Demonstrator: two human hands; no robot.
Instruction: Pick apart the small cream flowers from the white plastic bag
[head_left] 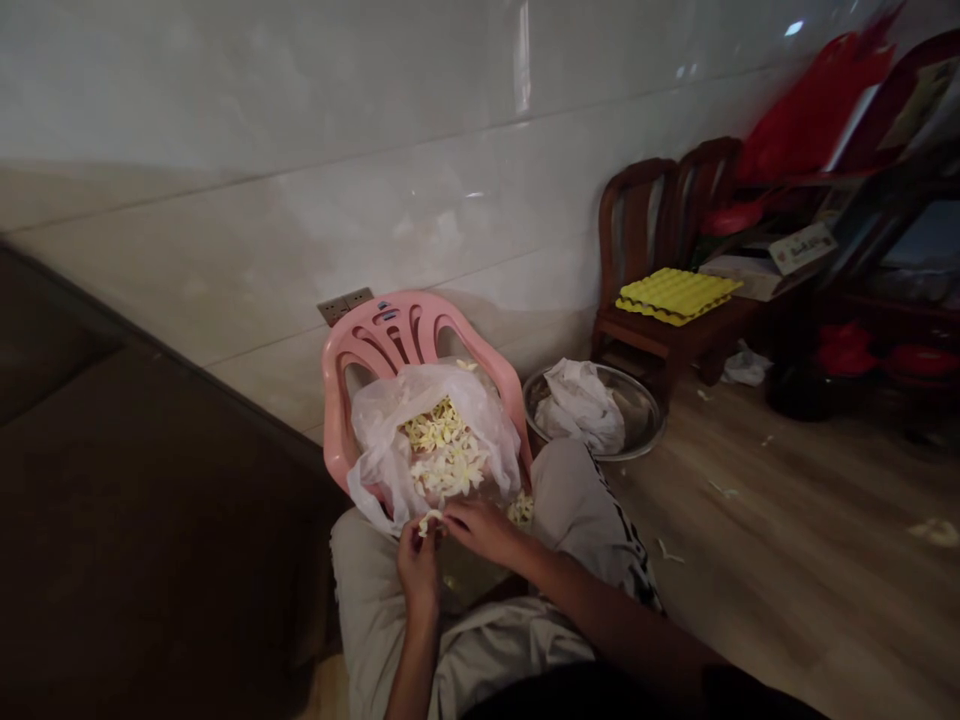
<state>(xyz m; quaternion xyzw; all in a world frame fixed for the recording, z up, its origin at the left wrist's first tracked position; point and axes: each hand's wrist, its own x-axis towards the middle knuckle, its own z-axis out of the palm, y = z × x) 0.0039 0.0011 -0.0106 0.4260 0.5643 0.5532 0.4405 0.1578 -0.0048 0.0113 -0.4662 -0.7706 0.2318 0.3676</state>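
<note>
Wall [262,110]: pale, glossy tile panels, beyond the hands; a socket plate [345,305] is set in it, behind the pink chair.

Floor [750,570]: wood-patterned, to the right of the hands, with scattered pale scraps.

Wooden chair [637,235]: dark brown, beyond the hands and to their right, its seat bearing a yellow egg tray [679,295].

Pink chair [491,370]: plastic, with arms and slotted back, directly beyond the hands.

Metal basin [637,454]: round, right of the pink chair, farther out than the hands; a whitish bag [581,405] lies inside.

Plastic bag [386,400]: translucent white, open, on the pink chair just beyond the hands.

Flower heap [450,465]: cream and yellow, in the open bag, just beyond the fingertips.

Hands: bare, two, close together over the person's lap. Left hand [418,565]: fingers curled, thumb and fingertips closed on a pale flower piece [429,520]. Right hand [480,528]: fingers drawn nearly closed, tips at the piece's right edge; the view is small and dim, so whether they grip it cannot be told.
</note>
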